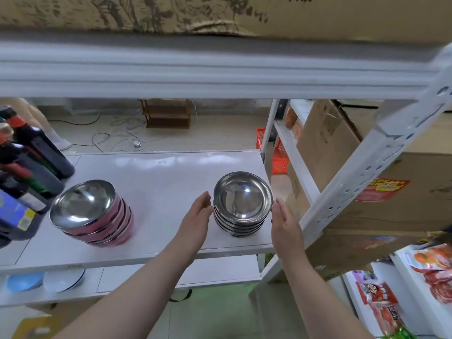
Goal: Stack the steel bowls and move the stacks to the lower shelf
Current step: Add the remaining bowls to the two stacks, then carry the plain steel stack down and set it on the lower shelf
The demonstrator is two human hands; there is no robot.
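Note:
A stack of several plain steel bowls stands at the right end of the white middle shelf. My left hand is open just left of that stack, palm facing it, a small gap between them. My right hand is open on the stack's right side, fingertips close to the top rim; whether they touch is unclear. A second stack of steel bowls with pink outsides leans a little on the left part of the same shelf. The lower shelf shows beneath the front edge.
Dark sauce bottles crowd the shelf's left end. Blue and white plates lie on the lower shelf at left. A white perforated upright runs diagonally at the right, with cardboard boxes behind it and snack packets below. An upper shelf beam spans overhead.

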